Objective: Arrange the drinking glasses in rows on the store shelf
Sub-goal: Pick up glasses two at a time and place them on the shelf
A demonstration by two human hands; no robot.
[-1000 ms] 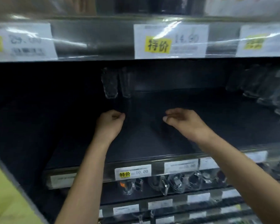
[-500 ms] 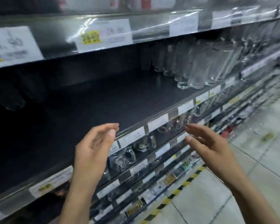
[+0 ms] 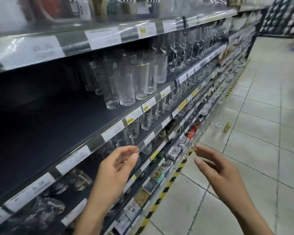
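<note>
Glasses (image 3: 126, 89) on shelf (image 3: 49, 126), well apart from hands (image 3: 114, 168) (image 3: 217, 172)

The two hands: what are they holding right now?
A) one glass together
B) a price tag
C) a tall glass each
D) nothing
D: the left hand and the right hand are both open in front of the shelf edge, fingers loosely spread, gripping nothing.

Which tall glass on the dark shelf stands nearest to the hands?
The plain glass at the group's front left corner; all others stand behind it or farther right.
</note>
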